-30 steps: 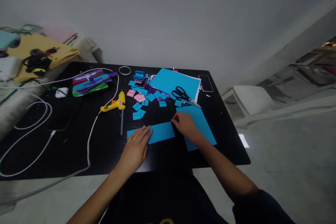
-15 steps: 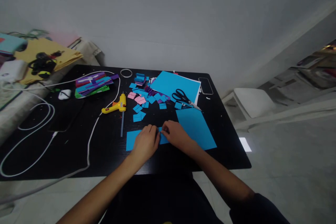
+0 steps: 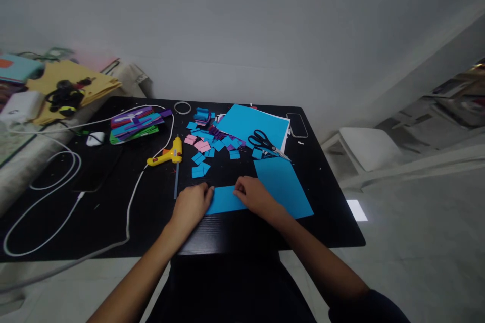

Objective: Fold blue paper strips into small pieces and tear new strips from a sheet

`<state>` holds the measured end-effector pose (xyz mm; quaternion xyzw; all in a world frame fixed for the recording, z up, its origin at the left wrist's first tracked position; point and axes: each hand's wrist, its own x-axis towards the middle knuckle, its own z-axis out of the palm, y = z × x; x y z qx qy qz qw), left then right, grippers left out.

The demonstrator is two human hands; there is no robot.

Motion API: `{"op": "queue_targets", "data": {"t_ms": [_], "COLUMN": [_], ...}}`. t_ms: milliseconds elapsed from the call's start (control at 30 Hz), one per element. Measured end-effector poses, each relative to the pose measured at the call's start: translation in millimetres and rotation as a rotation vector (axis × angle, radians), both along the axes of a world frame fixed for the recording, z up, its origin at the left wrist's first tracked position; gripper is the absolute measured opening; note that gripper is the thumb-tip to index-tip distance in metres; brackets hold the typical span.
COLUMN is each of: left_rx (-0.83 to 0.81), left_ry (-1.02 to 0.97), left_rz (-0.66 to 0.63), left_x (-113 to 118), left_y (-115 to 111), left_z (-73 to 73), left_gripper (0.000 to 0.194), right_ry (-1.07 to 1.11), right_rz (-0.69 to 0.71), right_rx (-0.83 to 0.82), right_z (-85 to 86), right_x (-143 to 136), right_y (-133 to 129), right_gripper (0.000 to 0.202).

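Note:
A blue paper strip (image 3: pixel 226 200) lies flat near the front edge of the black table (image 3: pixel 151 227). My left hand (image 3: pixel 192 202) rests over its left end, fingers curled together, thumb along the paper. On the strip's right part sits my right hand (image 3: pixel 252 192), thumb and fingers pinched together at the paper. To the right lies a larger blue sheet (image 3: pixel 284 186), partly beneath my right hand and wrist. Behind it, black-handled scissors (image 3: pixel 270 145) lie across another blue sheet (image 3: pixel 253 123). Small blue pieces (image 3: pixel 198 170) and pink pieces (image 3: pixel 202 146) are scattered behind my hands.
A yellow glue gun (image 3: pixel 166 154) with a white cord lies at the left, near bundled coloured strips (image 3: pixel 136 123). Further left are a dark phone (image 3: pixel 93 171) and a white case (image 3: pixel 95 139). Another phone (image 3: pixel 297 125) lies at the back right; a white stool (image 3: pixel 369 149) stands beyond.
My left hand has slid left along the strip, away from my right hand, uncovering its middle. My right hand has hardly moved.

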<state>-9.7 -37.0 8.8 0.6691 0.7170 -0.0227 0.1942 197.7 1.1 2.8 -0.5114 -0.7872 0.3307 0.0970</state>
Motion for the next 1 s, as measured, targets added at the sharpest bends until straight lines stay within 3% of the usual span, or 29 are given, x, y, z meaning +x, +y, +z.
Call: {"op": "queue_targets", "data": {"t_ms": [467, 700, 833, 1000], "left_rx": [-0.091, -0.088, 0.019, 0.306], "left_ry": [0.077, 0.104, 0.034, -0.241], "left_rz": [0.146, 0.219, 0.264, 0.245], "left_x": [-42, -48, -51, -54], "left_y": [-14, -21, -28, -45], "left_z": [4.2, 0.6, -8.0, -25.1], "left_gripper": [0.052, 0.052, 0.049, 0.036], "right_ry": [0.035, 0.044, 0.062, 0.102], "right_rz": [-0.003, -0.009, 0.017, 0.084], "right_rx": [-0.035, 0.003, 0.109, 0.241], "right_z": [-0.4, -1.2, -4.9, -17.0], "right_x": [1, 1, 7, 25], "right_y": [0, -7, -22, -39], "right_gripper": [0.008, 0.009, 0.007, 0.04]}}
